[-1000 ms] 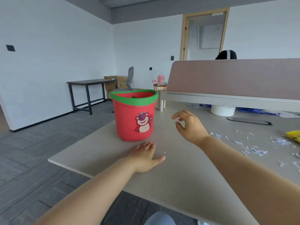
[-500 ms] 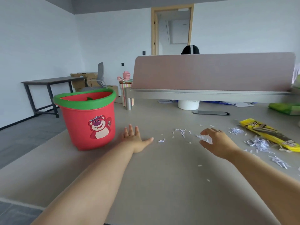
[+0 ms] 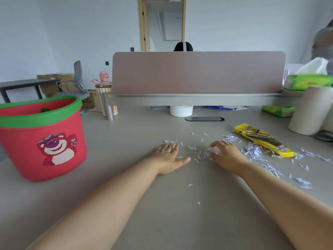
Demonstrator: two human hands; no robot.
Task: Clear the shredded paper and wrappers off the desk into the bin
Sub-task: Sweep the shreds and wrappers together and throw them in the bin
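A red bin [image 3: 41, 139] with a green rim and a bear picture stands on the desk at the left. White shredded paper [image 3: 254, 152] lies scattered across the desk's middle and right. A yellow snack wrapper [image 3: 263, 139] lies among it at the right. My left hand [image 3: 169, 157] rests flat on the desk, fingers straight, at the left edge of the scraps. My right hand [image 3: 227, 156] sits palm down with loosely bent fingers beside a small cluster of scraps [image 3: 200, 154] between both hands. Neither hand holds anything.
A pink divider panel [image 3: 196, 73] on a grey rail closes off the back of the desk [image 3: 126, 204]. Behind it is a person's head. A white cup [image 3: 181, 110], a dark flat object [image 3: 204, 119], a grey cylinder [image 3: 311, 110] and green tissue packs [image 3: 308, 81] stand at the back and right.
The view has swung right, so the bin now sits at the far left. Both hands have moved right from beside the bin to the shredded paper, closing in on a small cluster.
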